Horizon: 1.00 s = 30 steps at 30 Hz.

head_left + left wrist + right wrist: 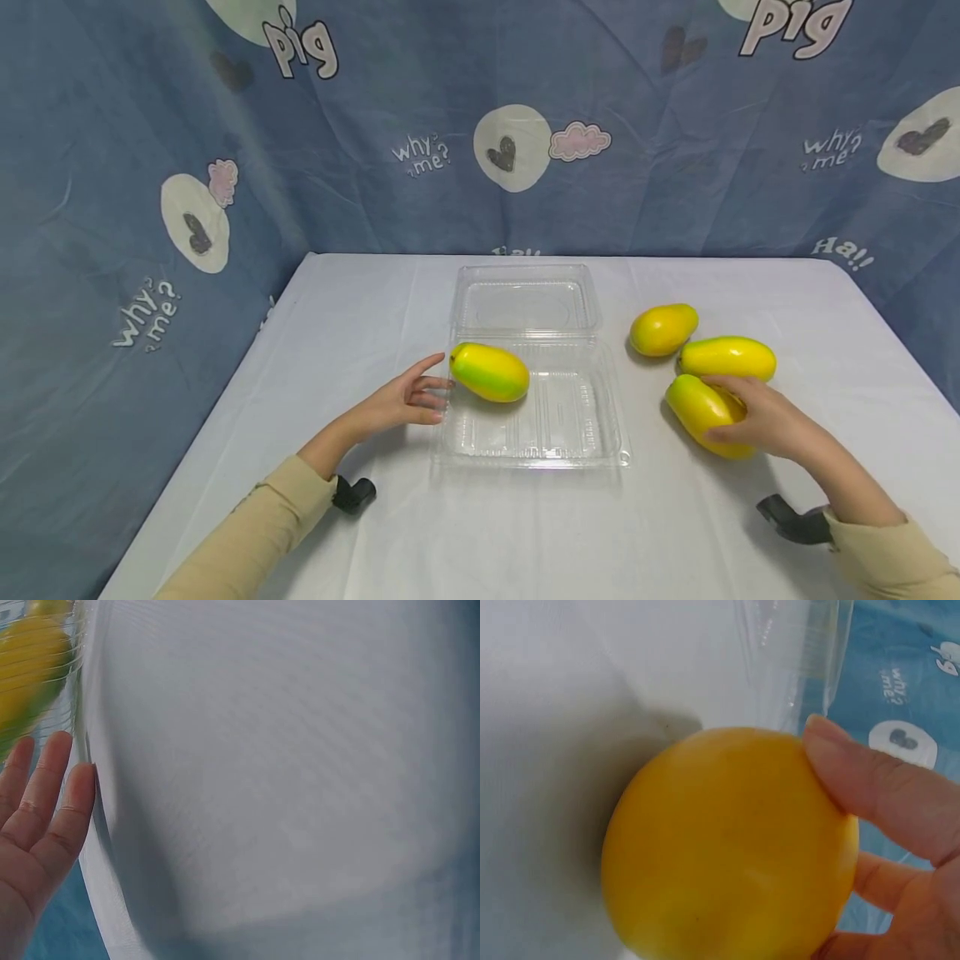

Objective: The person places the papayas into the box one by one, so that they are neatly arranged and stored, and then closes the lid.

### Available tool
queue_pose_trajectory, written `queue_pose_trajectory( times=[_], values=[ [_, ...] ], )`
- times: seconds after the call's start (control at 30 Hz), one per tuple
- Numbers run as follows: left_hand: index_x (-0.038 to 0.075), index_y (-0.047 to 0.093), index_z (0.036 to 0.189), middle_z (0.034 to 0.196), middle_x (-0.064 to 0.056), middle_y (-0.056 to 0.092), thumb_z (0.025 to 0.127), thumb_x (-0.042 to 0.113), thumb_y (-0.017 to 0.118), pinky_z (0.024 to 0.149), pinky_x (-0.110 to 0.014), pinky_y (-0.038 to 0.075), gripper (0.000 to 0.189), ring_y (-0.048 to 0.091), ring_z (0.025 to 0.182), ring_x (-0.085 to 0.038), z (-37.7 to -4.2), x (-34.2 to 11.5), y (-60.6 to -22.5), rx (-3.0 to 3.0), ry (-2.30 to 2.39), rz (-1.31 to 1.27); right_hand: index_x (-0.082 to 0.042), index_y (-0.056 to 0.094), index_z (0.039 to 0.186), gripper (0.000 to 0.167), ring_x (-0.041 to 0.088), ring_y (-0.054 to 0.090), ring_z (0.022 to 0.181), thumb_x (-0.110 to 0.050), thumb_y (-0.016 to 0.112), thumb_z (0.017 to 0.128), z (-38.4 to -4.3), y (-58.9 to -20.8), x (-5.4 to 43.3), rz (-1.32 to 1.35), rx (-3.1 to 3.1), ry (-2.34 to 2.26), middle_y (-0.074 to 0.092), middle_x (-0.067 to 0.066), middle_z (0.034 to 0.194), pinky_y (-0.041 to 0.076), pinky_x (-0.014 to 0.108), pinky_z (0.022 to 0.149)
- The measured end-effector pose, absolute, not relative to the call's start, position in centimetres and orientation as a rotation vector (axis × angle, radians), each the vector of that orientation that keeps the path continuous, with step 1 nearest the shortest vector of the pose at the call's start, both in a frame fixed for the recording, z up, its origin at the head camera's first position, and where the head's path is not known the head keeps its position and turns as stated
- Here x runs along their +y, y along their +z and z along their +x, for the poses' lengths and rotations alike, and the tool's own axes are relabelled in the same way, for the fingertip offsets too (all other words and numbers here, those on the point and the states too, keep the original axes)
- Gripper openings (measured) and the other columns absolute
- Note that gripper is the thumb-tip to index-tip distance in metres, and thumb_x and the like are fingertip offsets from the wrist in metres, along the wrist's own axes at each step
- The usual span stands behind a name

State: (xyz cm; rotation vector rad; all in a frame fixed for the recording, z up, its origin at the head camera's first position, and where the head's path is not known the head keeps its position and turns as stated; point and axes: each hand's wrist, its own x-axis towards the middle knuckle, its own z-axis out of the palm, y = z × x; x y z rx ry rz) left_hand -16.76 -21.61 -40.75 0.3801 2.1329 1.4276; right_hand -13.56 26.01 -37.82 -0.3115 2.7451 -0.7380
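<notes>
My right hand (765, 417) grips a yellow mango (701, 410) with a greenish end, thumb on one side and fingers on the other. In the right wrist view that mango (727, 847) fills much of the picture, with a shadow on the cloth beside it. My left hand (397, 402) has its fingers extended at the left edge of a clear plastic clamshell container (573, 417), whose lid (525, 304) lies folded back. Another yellow-green mango (490, 372) lies in the left part of the container, close to the left fingertips. Whether those fingertips touch the container I cannot tell.
Two more mangoes lie just beyond the right hand, a shorter one (663, 330) behind and a longer one (727, 358) in front. A white cloth covers the table (525, 533). A blue printed curtain (360, 208) hangs behind it and along the left side.
</notes>
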Motion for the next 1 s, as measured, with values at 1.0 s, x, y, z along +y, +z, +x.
queue_pose_trajectory(
  times=[1.0],
  values=[
    [0.019,0.007,0.148,0.140,-0.017,0.039,0.084,0.012,0.065,0.093,-0.041,0.044,0.087,0.049,0.118,-0.030,-16.9,-21.7,-40.8,2.113,1.441,0.400,0.003,0.042,0.133,0.071,0.040,0.047,0.104,-0.022,0.075,0.075,-15.2,-35.3,24.8,-0.417,2.732,-0.923,0.047,0.026,0.125,0.044,0.051,0.082]
  ],
)
